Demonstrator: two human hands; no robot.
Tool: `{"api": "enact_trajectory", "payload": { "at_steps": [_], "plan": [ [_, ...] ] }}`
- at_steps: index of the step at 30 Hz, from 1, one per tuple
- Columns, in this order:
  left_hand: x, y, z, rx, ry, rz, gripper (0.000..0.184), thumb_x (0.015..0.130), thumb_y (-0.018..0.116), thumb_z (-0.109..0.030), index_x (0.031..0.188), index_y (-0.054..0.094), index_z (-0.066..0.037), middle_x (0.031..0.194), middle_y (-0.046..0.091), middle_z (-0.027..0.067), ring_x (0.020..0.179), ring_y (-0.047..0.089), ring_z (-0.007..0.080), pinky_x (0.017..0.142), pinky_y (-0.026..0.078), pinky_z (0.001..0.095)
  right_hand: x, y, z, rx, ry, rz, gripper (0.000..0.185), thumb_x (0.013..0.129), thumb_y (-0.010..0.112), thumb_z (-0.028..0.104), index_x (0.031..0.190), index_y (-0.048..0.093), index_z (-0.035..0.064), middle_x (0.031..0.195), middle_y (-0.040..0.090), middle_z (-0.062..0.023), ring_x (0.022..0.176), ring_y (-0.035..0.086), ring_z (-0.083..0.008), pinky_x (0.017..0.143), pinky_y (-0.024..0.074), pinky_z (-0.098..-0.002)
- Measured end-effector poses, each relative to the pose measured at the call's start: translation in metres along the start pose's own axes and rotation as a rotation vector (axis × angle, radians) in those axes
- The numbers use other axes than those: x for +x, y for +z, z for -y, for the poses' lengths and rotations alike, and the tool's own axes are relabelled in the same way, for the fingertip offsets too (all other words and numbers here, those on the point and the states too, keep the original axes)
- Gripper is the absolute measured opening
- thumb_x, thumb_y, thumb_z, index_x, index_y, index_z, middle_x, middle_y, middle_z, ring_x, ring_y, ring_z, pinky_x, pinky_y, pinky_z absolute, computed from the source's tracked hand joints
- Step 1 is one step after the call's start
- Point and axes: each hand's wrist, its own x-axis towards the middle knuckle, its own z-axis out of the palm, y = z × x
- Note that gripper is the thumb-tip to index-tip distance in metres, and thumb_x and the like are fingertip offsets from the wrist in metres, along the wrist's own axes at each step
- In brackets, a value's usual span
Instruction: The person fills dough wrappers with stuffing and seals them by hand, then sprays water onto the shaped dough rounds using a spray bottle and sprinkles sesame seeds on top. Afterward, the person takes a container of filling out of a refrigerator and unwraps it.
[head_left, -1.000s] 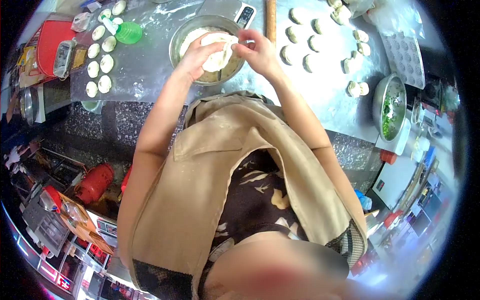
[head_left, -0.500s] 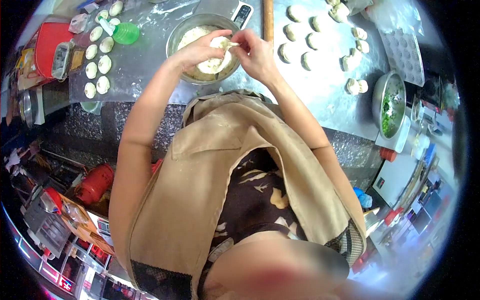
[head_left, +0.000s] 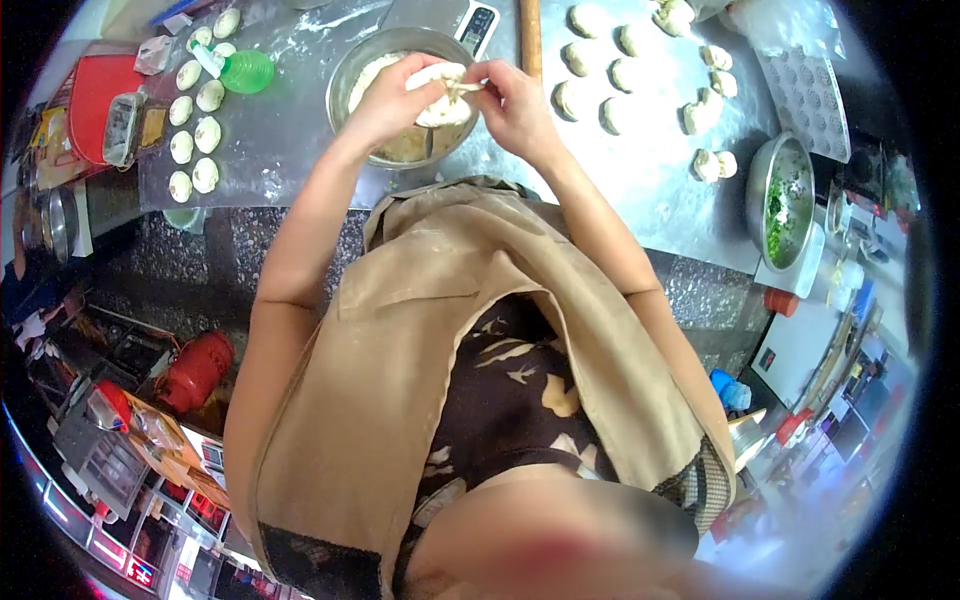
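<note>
A round of white dough (head_left: pixel 450 108) is held over a metal bowl (head_left: pixel 402 38). My left hand (head_left: pixel 392 108) cups the dough from the left, with its thumb on top. My right hand (head_left: pixel 515 108) pinches a stretched bit of the dough's edge between thumb and fingers. Inside the bowl, a pale crumbly filling (head_left: pixel 405 148) shows below the hands, and a thin dark utensil stands in it, its upper part hidden by the dough.
Filled buns (head_left: pixel 207 134) stand in rows at the left beside a green spray bottle (head_left: pixel 250 72). Several dough pieces (head_left: pixel 626 75) lie at the right. A rolling pin (head_left: pixel 531 40), a digital scale (head_left: pixel 480 28) and a bowl of chopped greens (head_left: pixel 780 200) are also there.
My left hand has turned and closed more over the dough, whose edge is gathered further toward my right fingers. The dough looks smaller and more folded; more of the bowl's contents shows beneath it.
</note>
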Motion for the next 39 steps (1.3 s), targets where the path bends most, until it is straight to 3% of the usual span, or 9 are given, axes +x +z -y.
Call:
{"api": "enact_trajectory", "payload": {
  "at_steps": [10,12,13,20,22,27,31,33,39],
  "plan": [
    [0.012,-0.002,-0.012,0.443,0.044,0.020,0.046,0.075,0.061,-0.011,0.118,0.050,-0.001,0.111,0.059,0.0150,0.102,0.058,0.0228,0.086,0.046,0.0313,-0.004,0.000,0.000,-0.067,-0.009,0.031,0.018,0.074,0.059,0.001,0.092,0.056,0.0034,0.089,0.058,-0.0141,0.079,0.058,-0.0350,0.068,0.0486,-0.0388],
    [0.013,0.000,-0.006,0.412,-0.052,0.061,0.056,0.073,0.062,-0.012,0.125,0.043,0.000,0.119,0.054,0.0197,0.112,0.052,0.0276,0.092,0.043,0.0331,-0.011,0.001,0.002,-0.200,-0.133,0.046,0.015,0.075,0.062,0.002,0.089,0.060,0.0055,0.083,0.060,-0.0106,0.071,0.061,-0.0247,0.062,0.0496,-0.0327],
    [0.013,0.000,-0.003,0.485,0.002,0.095,0.063,0.073,0.058,-0.005,0.132,0.035,-0.006,0.115,0.056,0.0139,0.108,0.052,0.0195,0.089,0.043,0.0297,-0.012,-0.001,0.004,-0.171,-0.132,0.041,0.015,0.074,0.062,0.001,0.088,0.060,0.0057,0.083,0.059,-0.0114,0.071,0.061,-0.0271,0.063,0.0499,-0.0337],
    [0.016,-0.013,-0.024,0.321,-0.074,0.391,0.070,0.074,0.061,-0.015,0.136,0.032,-0.005,0.119,0.053,0.0160,0.107,0.053,0.0235,0.092,0.041,0.0309,-0.003,-0.006,0.000,-0.155,-0.071,0.141,0.012,0.073,0.063,0.001,0.084,0.059,0.0040,0.078,0.059,-0.0089,0.069,0.062,-0.0225,0.061,0.0503,-0.0303],
    [0.004,-0.015,-0.022,-0.278,-0.123,0.119,0.064,0.079,0.059,-0.018,0.137,0.033,-0.008,0.117,0.053,0.0121,0.102,0.054,0.0185,0.089,0.042,0.0303,-0.006,-0.006,-0.004,-0.004,0.036,-0.086,0.009,0.073,0.063,0.002,0.079,0.057,0.0019,0.075,0.057,-0.0117,0.066,0.058,-0.0275,0.058,0.0478,-0.0332],
    [-0.012,0.046,-0.007,-0.598,-0.011,-0.226,0.044,0.090,0.050,-0.010,0.132,0.037,-0.003,0.120,0.052,0.0088,0.105,0.053,0.0150,0.085,0.048,0.0311,-0.006,0.004,0.003,0.132,0.158,-0.232,0.012,0.073,0.066,0.002,0.081,0.058,0.0017,0.074,0.056,-0.0091,0.061,0.057,-0.0190,0.055,0.0471,-0.0299],
    [0.001,0.058,0.001,-0.477,0.135,-0.517,0.037,0.082,0.055,0.004,0.118,0.050,0.002,0.102,0.062,0.0081,0.087,0.060,0.0117,0.073,0.049,0.0236,-0.001,0.006,0.005,0.203,0.251,-0.285,0.013,0.073,0.064,0.000,0.084,0.057,0.0025,0.078,0.057,-0.0104,0.065,0.059,-0.0227,0.056,0.0480,-0.0314],
    [0.004,0.052,0.005,-0.355,0.119,-0.549,0.035,0.080,0.055,0.005,0.114,0.054,0.001,0.100,0.063,0.0084,0.087,0.060,0.0114,0.073,0.049,0.0233,-0.002,0.006,-0.005,-0.093,-0.073,-0.118,0.018,0.072,0.060,-0.003,0.089,0.057,0.0035,0.083,0.056,-0.0120,0.070,0.059,-0.0282,0.060,0.0492,-0.0335],
    [0.004,0.049,0.000,-0.072,0.099,-0.584,0.030,0.075,0.054,0.003,0.102,0.064,-0.003,0.097,0.066,0.0096,0.088,0.062,0.0141,0.078,0.048,0.0255,-0.001,0.008,0.011,-0.088,-0.023,-0.168,0.017,0.072,0.058,-0.002,0.087,0.057,0.0046,0.083,0.055,-0.0122,0.075,0.059,-0.0328,0.064,0.0496,-0.0395]
  ]
}}
